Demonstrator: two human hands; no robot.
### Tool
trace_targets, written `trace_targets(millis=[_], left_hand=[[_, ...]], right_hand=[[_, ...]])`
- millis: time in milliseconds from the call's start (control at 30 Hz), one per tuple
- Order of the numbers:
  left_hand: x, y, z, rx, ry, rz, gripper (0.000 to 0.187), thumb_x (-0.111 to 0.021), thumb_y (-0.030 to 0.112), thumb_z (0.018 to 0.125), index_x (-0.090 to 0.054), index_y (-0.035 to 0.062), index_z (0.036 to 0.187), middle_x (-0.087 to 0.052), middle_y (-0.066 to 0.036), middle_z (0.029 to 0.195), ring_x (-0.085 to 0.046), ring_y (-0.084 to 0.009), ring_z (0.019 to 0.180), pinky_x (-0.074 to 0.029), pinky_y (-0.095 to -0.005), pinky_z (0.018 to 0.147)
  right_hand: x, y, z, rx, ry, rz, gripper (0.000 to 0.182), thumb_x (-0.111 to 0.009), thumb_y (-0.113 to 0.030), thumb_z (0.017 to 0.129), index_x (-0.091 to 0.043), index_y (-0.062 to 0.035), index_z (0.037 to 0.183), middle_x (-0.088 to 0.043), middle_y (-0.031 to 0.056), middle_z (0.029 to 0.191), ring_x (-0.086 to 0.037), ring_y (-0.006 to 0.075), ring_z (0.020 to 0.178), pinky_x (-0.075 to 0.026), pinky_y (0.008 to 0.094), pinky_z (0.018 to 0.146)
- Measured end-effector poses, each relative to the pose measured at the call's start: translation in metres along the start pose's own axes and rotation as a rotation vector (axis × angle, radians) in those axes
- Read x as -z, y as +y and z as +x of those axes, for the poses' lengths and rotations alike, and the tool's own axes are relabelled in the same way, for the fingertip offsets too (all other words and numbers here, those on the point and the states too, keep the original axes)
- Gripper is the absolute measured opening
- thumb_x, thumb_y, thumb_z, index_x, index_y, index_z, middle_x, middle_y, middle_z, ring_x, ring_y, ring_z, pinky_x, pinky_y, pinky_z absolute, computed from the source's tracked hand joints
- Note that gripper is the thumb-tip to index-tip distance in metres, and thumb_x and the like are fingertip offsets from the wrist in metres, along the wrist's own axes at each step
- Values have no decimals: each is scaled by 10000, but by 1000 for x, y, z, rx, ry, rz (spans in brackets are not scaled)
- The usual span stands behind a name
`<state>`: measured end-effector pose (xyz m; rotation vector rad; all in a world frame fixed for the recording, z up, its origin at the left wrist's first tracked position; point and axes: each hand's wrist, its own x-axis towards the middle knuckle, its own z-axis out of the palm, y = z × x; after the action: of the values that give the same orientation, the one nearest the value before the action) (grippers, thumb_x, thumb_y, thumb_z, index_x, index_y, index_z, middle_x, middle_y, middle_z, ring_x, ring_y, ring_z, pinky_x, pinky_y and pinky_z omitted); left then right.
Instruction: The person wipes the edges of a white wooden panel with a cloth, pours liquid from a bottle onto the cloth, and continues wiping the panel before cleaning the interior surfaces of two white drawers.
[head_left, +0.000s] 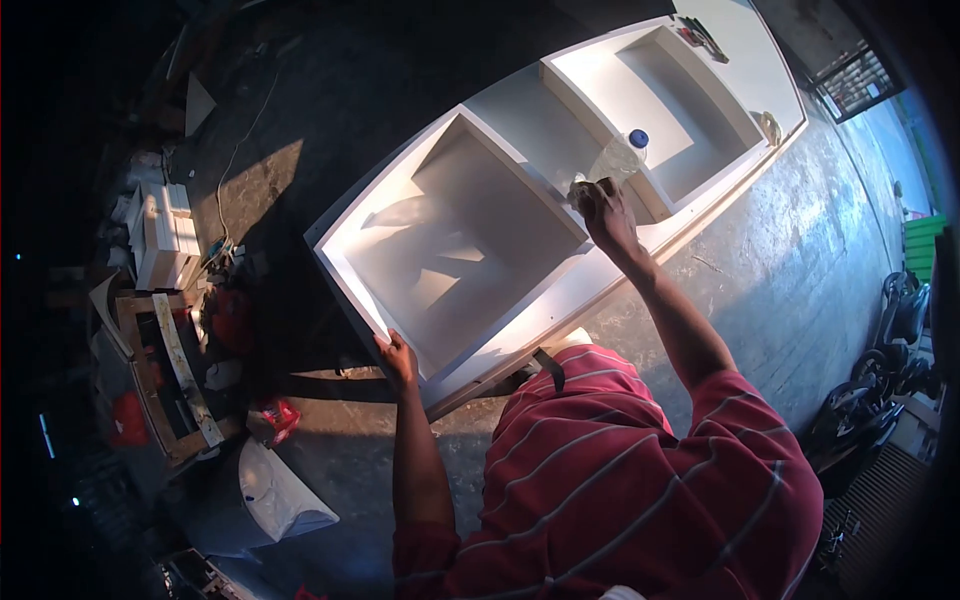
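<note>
A white box-like cabinet frame (520,300) with open compartments lies before me. My left hand (399,360) is closed over its near left edge, fingers curled on the rim of the large compartment. My right hand (607,215) is over the narrow middle section, closed on a crumpled pale rag (577,190). Just beyond its knuckles is a clear plastic bottle (620,157) with a blue cap, overlapping the divider in this view.
Small dark tools (703,40) and a roll of tape (770,128) lie on the white panel's far end. White blocks (165,240) and a wooden frame (165,370) are at left, near a white sack (280,490) on the floor. Motorcycles (880,370) stand at right.
</note>
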<state>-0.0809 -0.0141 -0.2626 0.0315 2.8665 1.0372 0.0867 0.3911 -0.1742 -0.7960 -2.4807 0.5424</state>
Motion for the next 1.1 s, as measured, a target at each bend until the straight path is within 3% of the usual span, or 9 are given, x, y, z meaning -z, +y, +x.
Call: trace_targets(millis=[67,267,333,400,533,667,800,933,1100], left_hand=[[2,-6,-4,23,-4,22,555,-422,329,948,-367,-148,1228,-489,-379,1147,-513,-473,1051,-449,-450,847],[-2,-21,-3,-99,91,134,560,-450,311,947,-355,-159,1235,-504,-366,1128,-504,-471,1060,-432,-429,872],[1,-27,-3,-26,-69,19,589,-462,316,944,-336,-174,1245,-490,-361,1159,-504,-467,1060,-422,-416,894],[-1,-15,-10,-79,93,125,632,-484,334,934,-305,-169,1273,-512,-357,1125,-525,-438,1045,-433,-404,871],[10,-1,-13,52,-52,-29,608,-494,303,942,-291,-164,1274,-581,-319,985,-586,-392,925,-458,-377,782],[2,-8,-20,47,-17,-125,497,-484,272,953,-351,-109,1245,-580,-289,981,-601,-363,879,-473,-373,727],[6,5,-20,39,-56,-211,321,-465,212,958,-427,-75,1098,-563,-258,933,-595,-355,834,-471,-383,705],[5,2,-18,47,-53,-160,372,-470,231,952,-424,-77,1157,-574,-243,978,-594,-336,873,-466,-379,743],[7,18,-20,61,13,-132,390,-476,248,948,-422,-91,1132,-569,-276,926,-592,-398,821,-475,-404,692]], right_hand=[[-14,-5,4,205,88,22,347,-592,-125,802,-524,-54,1136,-503,171,952,-487,358,860,-433,461,715],[-104,-11,74,83,-120,-59,398,-543,-221,865,-488,-74,1231,-480,174,1026,-487,354,930,-450,447,772],[-129,-25,120,-23,-214,-48,407,-516,-292,882,-484,-74,1224,-477,174,1047,-490,351,971,-462,444,791],[-157,-34,164,-57,-232,-11,400,-498,-336,882,-501,-90,1197,-473,170,1066,-487,348,1008,-462,455,817],[-201,-57,213,154,72,-192,244,-466,-200,850,-579,-73,1025,-514,137,1015,-474,306,949,-388,408,762],[-212,-74,209,198,143,-201,212,-475,-197,846,-602,-86,974,-521,130,1008,-479,296,952,-375,418,757],[-227,-123,184,363,-42,-115,209,-522,-238,832,-629,-92,936,-512,115,1013,-481,290,956,-379,407,760],[-262,-206,145,536,-147,25,114,-545,-195,824,-618,-162,904,-500,96,924,-510,291,886,-413,415,717],[-295,-300,107,549,-456,83,316,-384,-223,909,-579,10,996,-487,136,1078,-457,289,1004,-383,386,850]])
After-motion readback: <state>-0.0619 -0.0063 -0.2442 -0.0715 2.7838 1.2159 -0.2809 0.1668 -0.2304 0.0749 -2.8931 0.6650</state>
